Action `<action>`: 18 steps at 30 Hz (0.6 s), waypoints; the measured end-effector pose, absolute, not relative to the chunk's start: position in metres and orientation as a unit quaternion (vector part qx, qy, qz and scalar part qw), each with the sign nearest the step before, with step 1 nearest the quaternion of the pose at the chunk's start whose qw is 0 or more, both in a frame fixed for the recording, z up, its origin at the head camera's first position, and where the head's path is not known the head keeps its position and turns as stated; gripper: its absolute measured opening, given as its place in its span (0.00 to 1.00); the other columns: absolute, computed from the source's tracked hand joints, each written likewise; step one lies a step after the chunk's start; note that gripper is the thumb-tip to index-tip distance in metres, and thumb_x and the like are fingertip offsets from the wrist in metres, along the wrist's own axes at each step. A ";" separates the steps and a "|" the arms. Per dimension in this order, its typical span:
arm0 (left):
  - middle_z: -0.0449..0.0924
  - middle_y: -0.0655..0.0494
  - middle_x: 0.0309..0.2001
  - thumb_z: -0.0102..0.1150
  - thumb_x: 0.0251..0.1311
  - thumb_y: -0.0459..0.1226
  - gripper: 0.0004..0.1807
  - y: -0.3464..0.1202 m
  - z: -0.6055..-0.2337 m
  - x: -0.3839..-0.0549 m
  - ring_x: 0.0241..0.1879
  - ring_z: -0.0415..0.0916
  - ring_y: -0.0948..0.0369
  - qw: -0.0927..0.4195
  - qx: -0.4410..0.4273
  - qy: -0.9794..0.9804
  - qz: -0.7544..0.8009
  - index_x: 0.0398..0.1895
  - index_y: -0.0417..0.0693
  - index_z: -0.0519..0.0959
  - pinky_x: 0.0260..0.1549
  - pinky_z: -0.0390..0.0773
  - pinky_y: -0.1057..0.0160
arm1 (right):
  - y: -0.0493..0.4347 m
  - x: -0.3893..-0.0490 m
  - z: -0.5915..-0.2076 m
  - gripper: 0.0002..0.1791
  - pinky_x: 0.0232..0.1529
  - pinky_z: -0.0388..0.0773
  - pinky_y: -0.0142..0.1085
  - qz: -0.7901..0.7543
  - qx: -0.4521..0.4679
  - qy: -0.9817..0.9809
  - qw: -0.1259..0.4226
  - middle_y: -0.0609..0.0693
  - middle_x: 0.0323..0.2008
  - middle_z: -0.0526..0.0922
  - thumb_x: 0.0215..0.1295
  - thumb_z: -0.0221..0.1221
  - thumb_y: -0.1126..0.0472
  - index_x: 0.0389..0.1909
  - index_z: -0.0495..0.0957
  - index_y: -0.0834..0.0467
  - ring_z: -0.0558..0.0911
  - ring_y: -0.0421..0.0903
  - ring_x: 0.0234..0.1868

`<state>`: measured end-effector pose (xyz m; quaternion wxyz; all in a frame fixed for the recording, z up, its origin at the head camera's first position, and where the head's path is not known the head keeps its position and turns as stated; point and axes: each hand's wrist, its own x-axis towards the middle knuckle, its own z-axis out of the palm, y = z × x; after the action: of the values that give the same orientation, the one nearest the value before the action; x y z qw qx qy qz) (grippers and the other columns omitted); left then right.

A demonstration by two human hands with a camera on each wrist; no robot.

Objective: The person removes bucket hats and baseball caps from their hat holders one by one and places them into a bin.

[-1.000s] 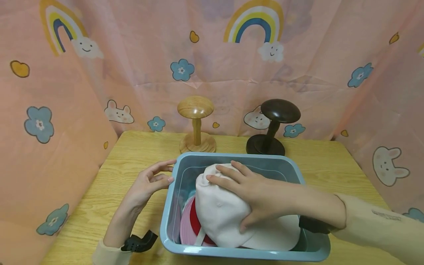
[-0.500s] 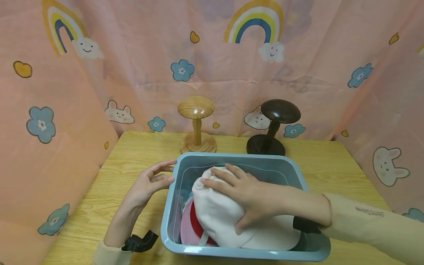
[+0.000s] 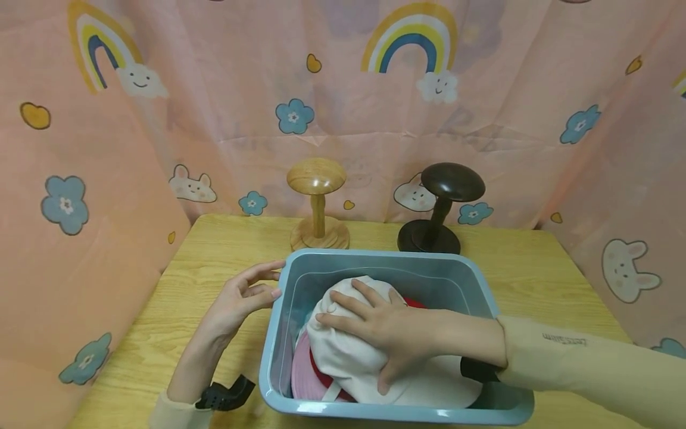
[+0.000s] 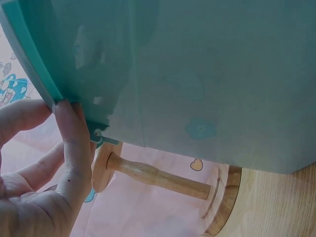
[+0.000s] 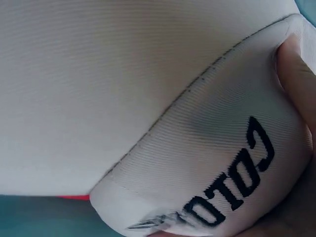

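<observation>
A white baseball cap (image 3: 351, 351) with dark lettering lies on top in a light blue plastic tub (image 3: 386, 255). My right hand (image 3: 388, 328) presses on its crown, fingers spread and nearly straight, thumb toward the brim. In the right wrist view the cap front (image 5: 212, 148) dents near the thumb (image 5: 296, 69). Under it show a pink hat (image 3: 308, 375) and a bit of red fabric (image 3: 414, 302); the rest of them is hidden. At the tub's left rim, my left hand (image 3: 246, 292) pinches the edge between thumb and finger.
Behind the tub stand a light wooden hat stand (image 3: 317, 179) and a dark brown one (image 3: 452, 182), both bare. The wooden table (image 3: 225, 244) runs up to pink patterned cloth (image 3: 343, 131) at the back and sides.
My right hand has moved left and down, pressing the white cap lower and flatter into the tub. Red fabric now shows behind the cap. The left hand stays on the rim.
</observation>
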<state>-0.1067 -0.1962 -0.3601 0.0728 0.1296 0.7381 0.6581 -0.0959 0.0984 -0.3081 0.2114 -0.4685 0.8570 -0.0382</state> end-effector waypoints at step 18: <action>0.70 0.43 0.55 0.57 0.64 0.33 0.28 -0.196 -0.360 -0.108 0.39 0.83 0.63 0.082 0.127 0.737 0.659 0.67 0.39 0.66 0.44 0.81 0.63 | 0.084 -0.102 -0.327 0.70 0.57 0.59 0.74 0.013 -0.465 0.848 0.255 0.47 0.78 0.31 0.39 0.73 0.38 0.74 0.30 0.31 0.31 0.61 0.77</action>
<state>-0.1079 -0.1963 -0.3601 0.0817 0.1267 0.7372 0.6587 -0.1022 0.0842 -0.3275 0.2550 -0.4646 0.8479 0.0133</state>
